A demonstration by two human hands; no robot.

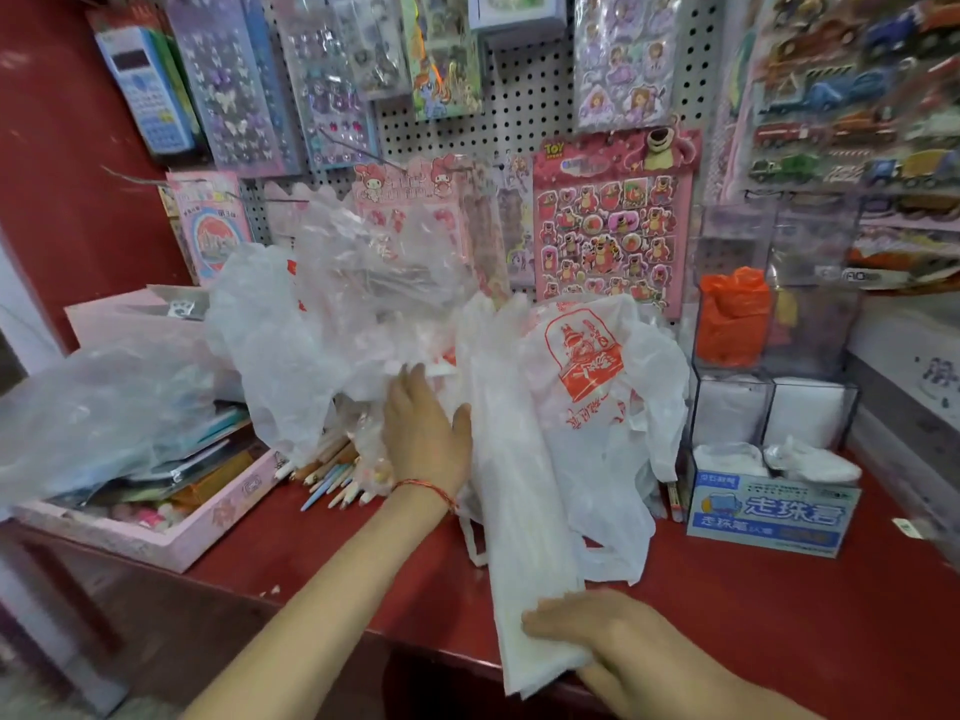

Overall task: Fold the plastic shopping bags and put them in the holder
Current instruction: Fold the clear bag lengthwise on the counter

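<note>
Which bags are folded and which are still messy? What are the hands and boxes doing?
Long white bag: flattened into a narrow strip on the counter.
Left hand: fingers straight, at the strip's far part.
Right hand: flat, pressing the strip's near end.
Red-printed bag: unfolded, crumpled.
Clear bags: unfolded, heaped.
Orange bag: stuffed inside the clear holder.
Pink box: open.

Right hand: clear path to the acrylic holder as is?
Probably yes. The right hand rests on the folded white bag at the counter edge; bare red counter lies between it and the holder, though the blue box fronts its lowest row.
</note>
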